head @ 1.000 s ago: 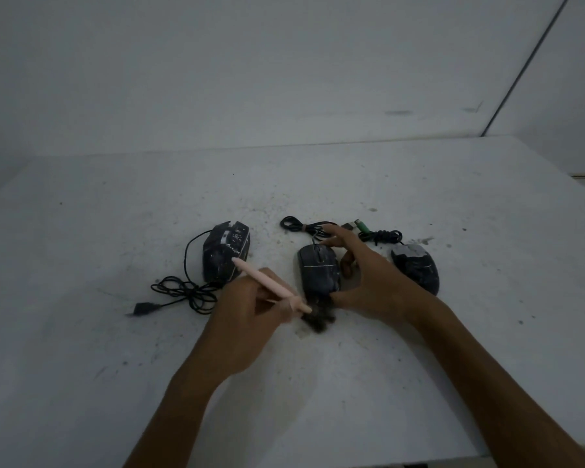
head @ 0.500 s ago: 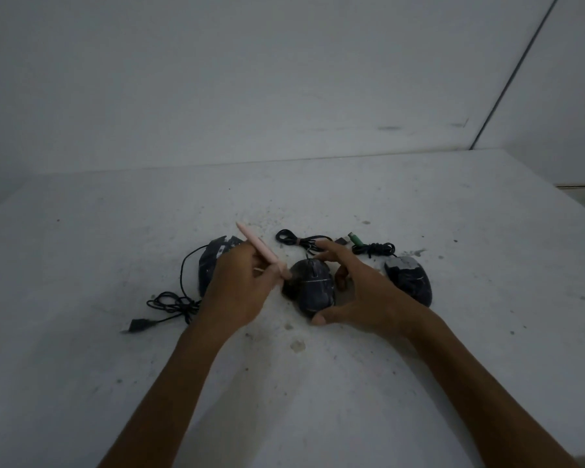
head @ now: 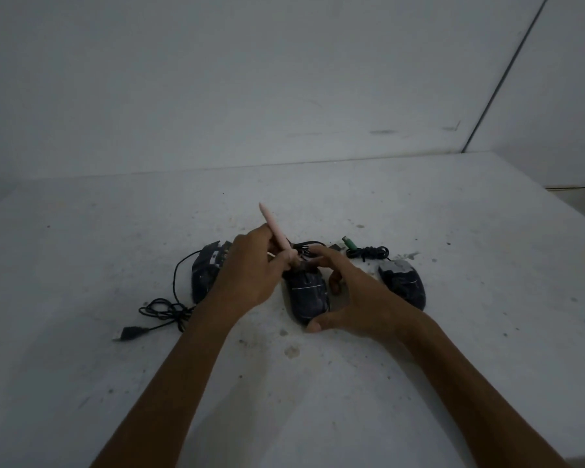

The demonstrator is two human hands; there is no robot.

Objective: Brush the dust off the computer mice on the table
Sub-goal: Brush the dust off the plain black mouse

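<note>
bristles of the slim pink-handled brush [head: 275, 228] meet the far end of the middle dark plastic computer mouse [head: 308, 295], which lies on the dusty grey tabletop [head: 453, 214] between 2 others. my left hand [head: 247, 275] grips the handle low down near the bristles, fingers curled round it, with the handle tilted up and away from me. my right hand [head: 362, 298] pinches the mouse along its length, thumb at the near end and forefinger at the far end. i judge the mouse light, hard-shelled and smooth enough to skate under a stroke, so pinning it by the ends seems the sensible hold. the bundled black cable [head: 304, 246] at its far end looks limp and could snag the bristles. the brush seems light, stiff in the handle and soft at the tip. the angular black mouse [head: 203, 275] sits just left, partly behind my left hand, and the grey-topped mouse [head: 402, 285] just right.
</note>
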